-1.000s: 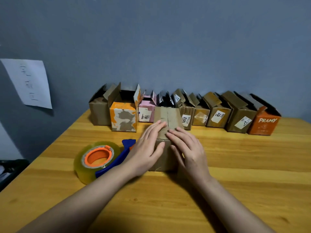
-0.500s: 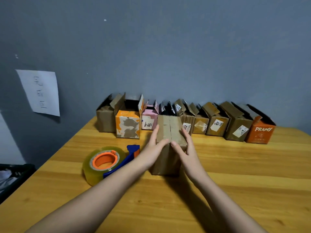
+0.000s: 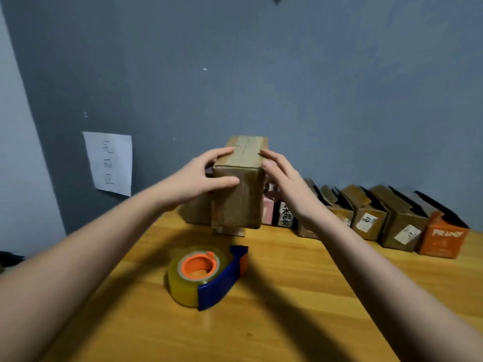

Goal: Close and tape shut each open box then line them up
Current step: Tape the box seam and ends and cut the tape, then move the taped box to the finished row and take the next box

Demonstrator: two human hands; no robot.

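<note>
A closed brown cardboard box (image 3: 238,205) with tape along its top seam hangs in the air above the wooden table (image 3: 300,304). My left hand (image 3: 203,177) grips its left side, thumb across the front face. My right hand (image 3: 286,182) holds the right side, fingers along the upper edge. A roll of clear tape in a blue and orange dispenser (image 3: 206,275) lies on the table below the box. A row of open boxes (image 3: 368,218) stands along the wall, ending in an orange box (image 3: 441,239); the held box and my hands hide the row's left part.
A sheet of white paper (image 3: 109,163) with writing is stuck on the grey wall at the left. A pink box (image 3: 268,212) peeks out behind the held box. The table's left edge drops off near a dark object at the far left.
The brown box was resting on the table under my hands; both hands have now lifted it up and away toward the wall. The tape dispenser has stayed where it was.
</note>
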